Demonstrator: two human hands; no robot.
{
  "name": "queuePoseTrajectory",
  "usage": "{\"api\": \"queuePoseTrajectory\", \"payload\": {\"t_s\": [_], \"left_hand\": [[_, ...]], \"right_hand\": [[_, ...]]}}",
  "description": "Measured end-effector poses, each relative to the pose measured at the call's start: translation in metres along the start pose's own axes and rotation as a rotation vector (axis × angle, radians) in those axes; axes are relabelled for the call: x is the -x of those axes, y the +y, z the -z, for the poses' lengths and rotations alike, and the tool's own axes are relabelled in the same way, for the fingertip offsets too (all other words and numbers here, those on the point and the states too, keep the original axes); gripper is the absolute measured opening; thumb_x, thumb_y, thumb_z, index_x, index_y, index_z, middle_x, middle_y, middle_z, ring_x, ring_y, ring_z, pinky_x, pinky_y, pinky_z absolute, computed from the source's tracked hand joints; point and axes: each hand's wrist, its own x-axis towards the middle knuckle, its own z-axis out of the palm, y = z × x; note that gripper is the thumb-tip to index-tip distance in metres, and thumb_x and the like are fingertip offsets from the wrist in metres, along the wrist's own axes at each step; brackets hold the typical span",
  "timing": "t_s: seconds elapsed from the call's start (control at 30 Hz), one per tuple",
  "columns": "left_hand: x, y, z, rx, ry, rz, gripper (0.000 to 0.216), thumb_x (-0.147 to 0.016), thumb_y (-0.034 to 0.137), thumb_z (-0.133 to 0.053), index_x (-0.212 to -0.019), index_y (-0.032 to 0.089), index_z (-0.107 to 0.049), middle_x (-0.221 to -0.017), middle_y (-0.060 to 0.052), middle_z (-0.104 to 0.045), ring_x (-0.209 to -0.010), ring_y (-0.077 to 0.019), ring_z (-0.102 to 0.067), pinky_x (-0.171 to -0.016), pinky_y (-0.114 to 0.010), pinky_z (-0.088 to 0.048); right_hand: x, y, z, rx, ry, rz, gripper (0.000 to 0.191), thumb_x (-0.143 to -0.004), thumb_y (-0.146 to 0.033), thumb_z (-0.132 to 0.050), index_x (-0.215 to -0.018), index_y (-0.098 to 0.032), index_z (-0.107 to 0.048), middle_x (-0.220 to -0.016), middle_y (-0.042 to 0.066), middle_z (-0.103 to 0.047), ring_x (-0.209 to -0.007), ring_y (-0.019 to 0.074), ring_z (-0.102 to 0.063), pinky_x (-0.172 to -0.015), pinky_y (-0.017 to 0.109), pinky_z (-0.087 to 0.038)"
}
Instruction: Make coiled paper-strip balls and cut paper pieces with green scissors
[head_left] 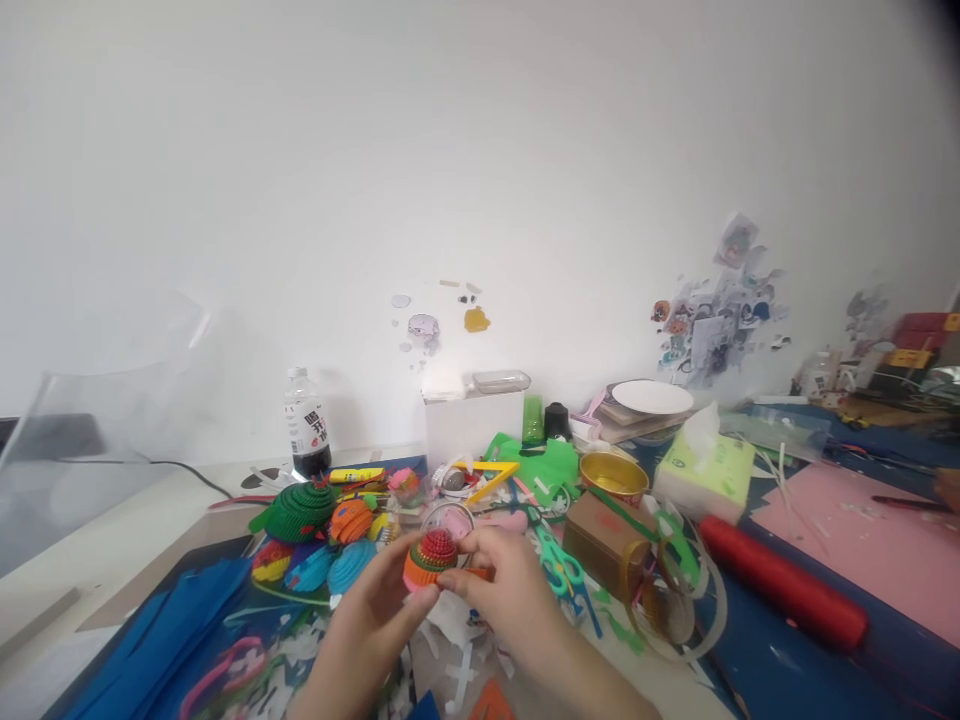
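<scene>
A small dome of ridged, coiled paper (435, 558), red on top with green and orange bands below, is held up between both hands. My left hand (373, 607) closes on its left side, the thumb at its lower edge. Fingers of my right hand (504, 580) pinch its right side, with a bit of orange paper showing between them. Just left lie other coiled-paper pieces: a green dome (298, 512), an orange one (351, 521) and a light blue one (351, 568). White paper scraps (450, 618) lie beneath the hands.
Teal-handled scissors (561, 562) and a brown box (609, 540) are right of the hands. Further right are tape rolls (679, 600), a tissue pack (705, 470) and a red roll (784, 582). A bottle (307, 425) stands back left; blue paper strips (161, 640) lie front left.
</scene>
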Motion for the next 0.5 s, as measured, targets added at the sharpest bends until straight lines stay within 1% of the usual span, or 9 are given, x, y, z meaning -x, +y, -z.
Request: {"api": "queuePoseTrajectory", "payload": {"t_s": [0.03,0.1,0.17,0.2,0.3,0.37,0.5], "left_hand": [[-0.001,-0.002,0.0,0.011,-0.011,0.018,0.049,-0.055,0.044,-0.075,-0.096,0.021,-0.061,-0.105,-0.007,-0.067,-0.104,-0.0271,-0.058,-0.088,-0.035,-0.048],[-0.002,-0.004,0.002,0.034,-0.051,0.068,0.047,-0.059,0.044,-0.073,-0.098,0.021,-0.06,-0.106,-0.007,-0.066,-0.104,-0.0265,-0.058,-0.089,-0.035,-0.047],[-0.003,-0.004,0.005,0.086,-0.094,0.094,0.048,-0.06,0.045,-0.073,-0.1,0.021,-0.06,-0.109,-0.007,-0.066,-0.105,-0.0266,-0.057,-0.089,-0.034,-0.047],[-0.002,-0.004,0.006,0.123,-0.114,0.099,0.05,-0.06,0.046,-0.073,-0.102,0.022,-0.061,-0.11,-0.007,-0.065,-0.106,-0.0269,-0.056,-0.089,-0.034,-0.046],[0.0,0.0,0.007,0.241,-0.176,0.121,0.053,-0.058,0.048,-0.073,-0.104,0.024,-0.062,-0.111,-0.006,-0.065,-0.109,-0.0284,-0.054,-0.089,-0.036,-0.046],[0.002,0.002,0.006,0.3,-0.207,0.14,0.054,-0.057,0.049,-0.073,-0.104,0.025,-0.063,-0.11,-0.006,-0.066,-0.109,-0.0294,-0.054,-0.089,-0.037,-0.046],[0.005,0.006,0.002,0.332,-0.208,0.177,0.06,-0.052,0.049,-0.076,-0.105,0.024,-0.064,-0.105,-0.007,-0.068,-0.107,-0.031,-0.055,-0.089,-0.038,-0.045]], "right_hand": [[0.001,-0.001,0.001,-0.013,-0.023,-0.001,0.015,-0.069,-0.025,-0.067,-0.078,-0.014,-0.064,-0.048,-0.007,-0.04,-0.044,0.0072,-0.037,-0.041,0.018,-0.026],[0.002,-0.003,0.005,-0.069,-0.114,-0.006,0.019,-0.072,-0.026,-0.065,-0.087,-0.014,-0.065,-0.048,-0.007,-0.044,-0.043,0.0078,-0.041,-0.042,0.018,-0.031],[0.003,-0.005,0.012,-0.133,-0.202,-0.011,0.025,-0.074,-0.028,-0.063,-0.096,-0.016,-0.065,-0.049,-0.005,-0.05,-0.043,0.0086,-0.046,-0.044,0.019,-0.036],[0.003,-0.006,0.015,-0.156,-0.221,-0.006,0.028,-0.074,-0.029,-0.064,-0.099,-0.017,-0.065,-0.051,-0.005,-0.053,-0.044,0.0088,-0.048,-0.045,0.019,-0.037],[0.004,-0.007,0.022,-0.203,-0.21,0.011,0.028,-0.07,-0.028,-0.068,-0.097,-0.018,-0.068,-0.058,-0.003,-0.057,-0.045,0.0079,-0.049,-0.044,0.018,-0.038],[0.005,-0.008,0.023,-0.215,-0.208,0.038,0.024,-0.07,-0.026,-0.068,-0.093,-0.019,-0.07,-0.062,-0.002,-0.058,-0.046,0.0071,-0.05,-0.044,0.016,-0.039],[0.008,-0.011,0.023,-0.186,-0.202,0.105,0.017,-0.07,-0.024,-0.067,-0.087,-0.02,-0.072,-0.064,-0.002,-0.061,-0.047,0.007,-0.052,-0.045,0.016,-0.04]]}}
